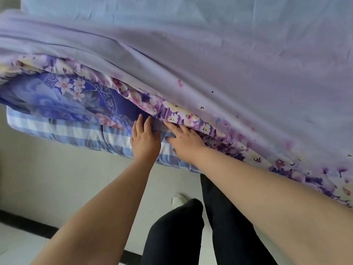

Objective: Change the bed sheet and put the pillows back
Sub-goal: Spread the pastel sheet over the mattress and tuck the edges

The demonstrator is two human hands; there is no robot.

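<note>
A lilac bed sheet (pixel 219 69) with a purple flower border (pixel 191 115) covers the bed and hangs over its near edge. Under it lie a blue floral quilt (pixel 63 96) and a blue-and-white checked mattress (pixel 76 132). My left hand (pixel 144 138) lies flat on the checked mattress side, fingers straight, tips at the sheet's edge. Beside it, my right hand (pixel 184 143) presses with straight fingers into the gap under the flowered border, its fingertips partly hidden by the cloth. No pillows are in view.
I stand close against the bed's side on a pale tiled floor (pixel 47 178). My legs in black trousers (pixel 191 226) and a white shoe (pixel 178 200) are below. A dark strip (pixel 26 224) crosses the floor at lower left.
</note>
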